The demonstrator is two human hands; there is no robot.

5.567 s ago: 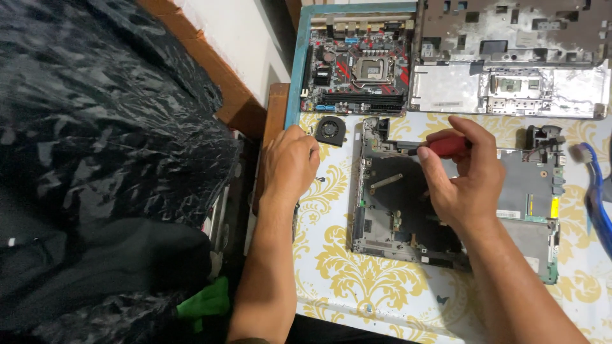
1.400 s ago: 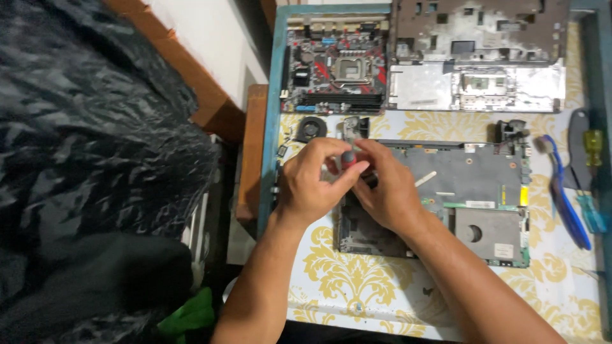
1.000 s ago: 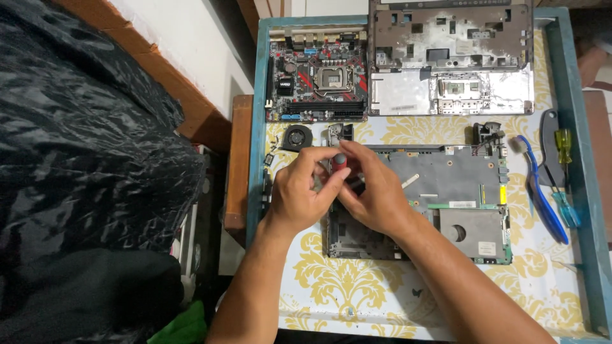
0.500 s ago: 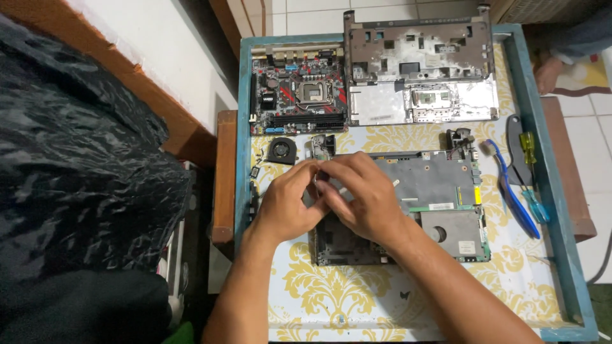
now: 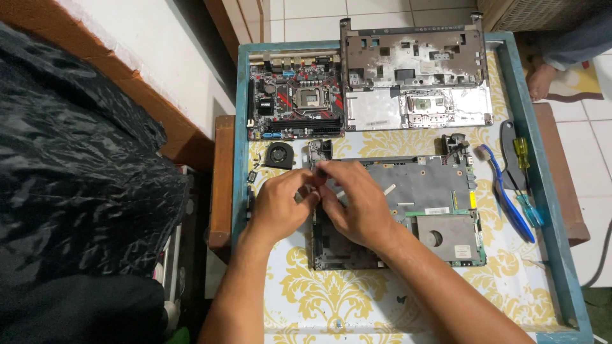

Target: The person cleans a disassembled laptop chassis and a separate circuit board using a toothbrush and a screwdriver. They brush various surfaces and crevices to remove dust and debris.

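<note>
Where red handle showed, hands (image 5: 319, 204) (closed).

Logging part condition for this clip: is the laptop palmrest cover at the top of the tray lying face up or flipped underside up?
Underside up. The palmrest cover shows bare silver shielding, cut-outs and a touchpad circuit board, not a finished outer surface.

Teal-rimmed table (image 5: 240, 127) under a white-and-gold patterned cloth (image 5: 331, 290). On it — desktop motherboard (image 5: 295, 104), grey laptop shell (image 5: 414, 73), laptop board (image 5: 421, 204), small black fan (image 5: 278, 155), blue toothbrush (image 5: 507, 200), yellow and blue screwdrivers (image 5: 526, 181) near the right rim.
</note>
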